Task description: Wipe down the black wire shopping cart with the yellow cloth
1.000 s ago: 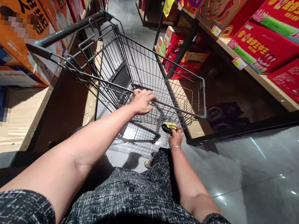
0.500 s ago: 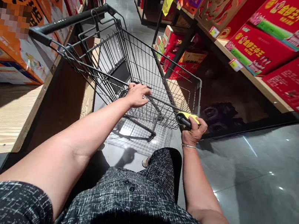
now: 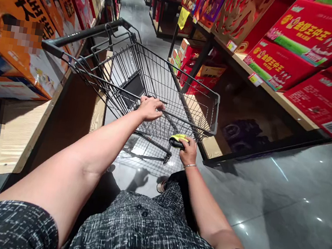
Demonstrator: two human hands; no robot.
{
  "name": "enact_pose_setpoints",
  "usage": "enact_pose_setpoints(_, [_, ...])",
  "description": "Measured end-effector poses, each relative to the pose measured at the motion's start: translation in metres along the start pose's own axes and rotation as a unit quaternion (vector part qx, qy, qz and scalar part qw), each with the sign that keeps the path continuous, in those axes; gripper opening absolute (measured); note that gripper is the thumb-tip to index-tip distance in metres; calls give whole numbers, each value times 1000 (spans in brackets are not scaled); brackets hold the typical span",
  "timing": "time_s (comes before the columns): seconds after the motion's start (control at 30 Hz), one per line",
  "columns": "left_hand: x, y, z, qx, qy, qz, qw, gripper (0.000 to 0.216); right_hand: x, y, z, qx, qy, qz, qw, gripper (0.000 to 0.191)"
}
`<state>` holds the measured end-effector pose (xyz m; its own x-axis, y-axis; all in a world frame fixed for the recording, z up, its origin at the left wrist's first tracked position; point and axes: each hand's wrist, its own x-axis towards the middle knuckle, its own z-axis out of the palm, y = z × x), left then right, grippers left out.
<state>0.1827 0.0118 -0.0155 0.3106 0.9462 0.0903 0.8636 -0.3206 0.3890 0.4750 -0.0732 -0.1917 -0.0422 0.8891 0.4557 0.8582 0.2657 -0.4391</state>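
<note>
A dark wire shopping cart [image 3: 215,107] stands in the aisle in front of me, its black handle [image 3: 82,35] pointing away to the upper left. My left hand [image 3: 150,108] is closed over the cart's near top rim. My right hand [image 3: 187,151] is lower, beside the cart's near right corner, wrapped round a small black and yellow device [image 3: 178,140]. The basket looks empty apart from a dark flat panel [image 3: 134,88] on its far side.
Orange boxes [image 3: 23,32] fill the wooden shelf on the left. Red gift boxes [image 3: 292,47] line the slanted shelf on the right, with more red boxes [image 3: 194,62] stacked low behind it. Grey glossy floor [image 3: 283,192] stretches right and far up the aisle.
My right hand with the device has dropped from the cart's right rim to below the corner. The cart has shifted slightly. My left hand keeps its grip on the rim.
</note>
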Motion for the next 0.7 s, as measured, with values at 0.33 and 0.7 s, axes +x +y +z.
enact_pose_setpoints(0.33, [-3,1,6,-6,33,0,999,21,72,22,-115,-141,27,-66,987,56])
enact_pose_setpoints(0.7, [-2,1,8,5,44,6,999,22,110,70,-139,-50,-113,-100,987,53])
